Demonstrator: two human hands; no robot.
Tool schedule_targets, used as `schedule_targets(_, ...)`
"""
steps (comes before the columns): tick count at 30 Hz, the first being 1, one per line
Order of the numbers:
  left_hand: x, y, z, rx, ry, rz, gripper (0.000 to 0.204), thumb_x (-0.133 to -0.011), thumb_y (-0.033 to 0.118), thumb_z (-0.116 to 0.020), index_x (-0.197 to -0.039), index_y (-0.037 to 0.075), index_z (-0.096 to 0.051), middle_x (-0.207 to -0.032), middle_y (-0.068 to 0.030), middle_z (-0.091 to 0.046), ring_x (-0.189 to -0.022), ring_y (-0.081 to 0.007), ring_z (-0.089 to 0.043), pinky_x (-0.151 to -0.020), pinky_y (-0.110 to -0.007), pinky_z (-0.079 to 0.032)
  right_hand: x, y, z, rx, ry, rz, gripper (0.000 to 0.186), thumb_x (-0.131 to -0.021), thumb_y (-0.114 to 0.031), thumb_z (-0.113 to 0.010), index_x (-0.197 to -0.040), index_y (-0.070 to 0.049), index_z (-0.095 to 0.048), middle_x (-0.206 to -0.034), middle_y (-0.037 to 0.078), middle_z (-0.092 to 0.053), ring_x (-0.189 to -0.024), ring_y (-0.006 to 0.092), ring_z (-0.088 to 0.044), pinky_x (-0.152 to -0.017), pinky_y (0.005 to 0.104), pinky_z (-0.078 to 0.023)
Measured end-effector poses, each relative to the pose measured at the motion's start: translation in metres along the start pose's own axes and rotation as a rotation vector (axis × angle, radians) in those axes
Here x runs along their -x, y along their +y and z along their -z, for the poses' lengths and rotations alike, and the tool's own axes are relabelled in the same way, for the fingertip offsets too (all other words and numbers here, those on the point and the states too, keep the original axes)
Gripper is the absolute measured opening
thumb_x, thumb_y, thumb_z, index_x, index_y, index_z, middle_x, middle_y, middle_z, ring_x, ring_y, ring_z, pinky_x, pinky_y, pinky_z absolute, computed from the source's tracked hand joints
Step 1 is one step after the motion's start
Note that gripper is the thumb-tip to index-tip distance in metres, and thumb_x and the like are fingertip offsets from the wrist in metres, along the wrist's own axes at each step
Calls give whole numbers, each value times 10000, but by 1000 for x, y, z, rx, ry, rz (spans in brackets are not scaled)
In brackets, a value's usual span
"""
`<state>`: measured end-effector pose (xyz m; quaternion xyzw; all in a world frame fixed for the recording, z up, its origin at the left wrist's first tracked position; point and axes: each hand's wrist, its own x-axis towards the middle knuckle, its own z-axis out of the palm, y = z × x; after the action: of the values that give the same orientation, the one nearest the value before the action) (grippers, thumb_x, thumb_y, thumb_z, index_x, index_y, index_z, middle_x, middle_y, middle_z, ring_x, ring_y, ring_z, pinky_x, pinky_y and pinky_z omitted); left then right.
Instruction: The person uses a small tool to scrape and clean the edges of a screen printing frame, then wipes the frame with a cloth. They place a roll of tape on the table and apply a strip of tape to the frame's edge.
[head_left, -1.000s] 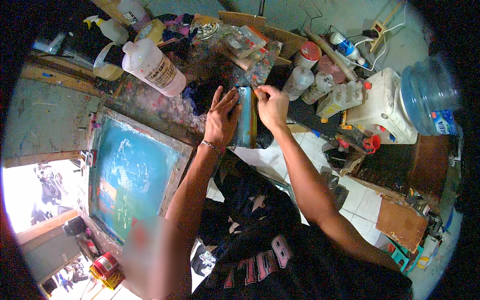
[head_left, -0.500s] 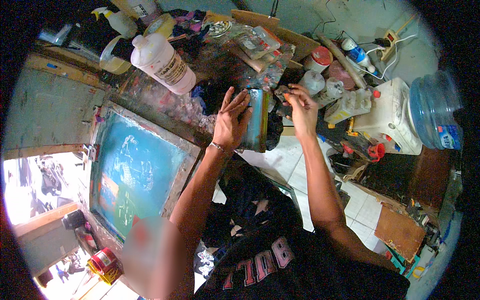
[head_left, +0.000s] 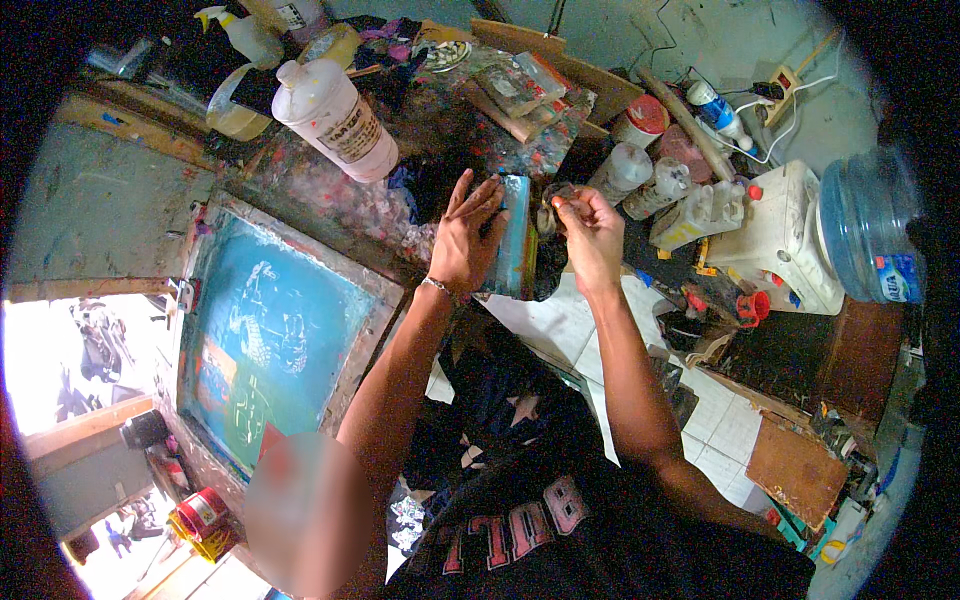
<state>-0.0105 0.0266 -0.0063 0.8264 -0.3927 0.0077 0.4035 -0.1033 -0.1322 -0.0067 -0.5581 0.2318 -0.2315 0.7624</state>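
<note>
My left hand [head_left: 463, 240] rests with extended fingers on the left side of a long, narrow, blue bar [head_left: 512, 232] with a yellowish edge, lying at the front of the cluttered bench. Just right of the bar, my right hand [head_left: 592, 238] pinches a small crumpled greyish-brown piece [head_left: 555, 205], too indistinct to identify exactly. A large white jug [head_left: 330, 120] stands behind my left hand. To the left, a framed blue screen [head_left: 270, 320] with pale markings leans at an angle.
Bottles [head_left: 620, 172], a white jerrycan [head_left: 775, 250] and a big blue water bottle [head_left: 865, 225] crowd the right. A power strip [head_left: 778, 95] is at the back wall. A spray bottle [head_left: 245, 35] stands at the back left, a red can [head_left: 200, 513] at lower left.
My right hand has left the bar's far end, moved rightward and then slightly back, the crumpled piece now visible in its fingers. The whole view has shifted slightly.
</note>
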Motion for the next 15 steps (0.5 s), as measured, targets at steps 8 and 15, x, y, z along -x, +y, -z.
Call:
schedule_targets(8, 0, -1, 1, 11, 8, -28, 354, -912, 175, -598, -1202, -26, -621, -1356, -164, -548, -1367, -410, -364, -1151, -433, -293, 1, -1, -6, 192, 130, 59, 200, -873, -8, -676, -1073, -22, -669, -915, 24, -669, -749, 41, -590, -653, 190, -466)
schedule_targets(15, 1, -2, -1, -2, 12, -14, 350, -906, 171, -594, -1194, -26, -622, -1353, -176, -547, -1356, -418, -375, -1147, -438, -298, 11, 15, -4, 788, 51, 466, 180, -843, -42, -671, -1012, 20, -683, -923, 116, -680, -729, 198, -655, -687, 289, -510)
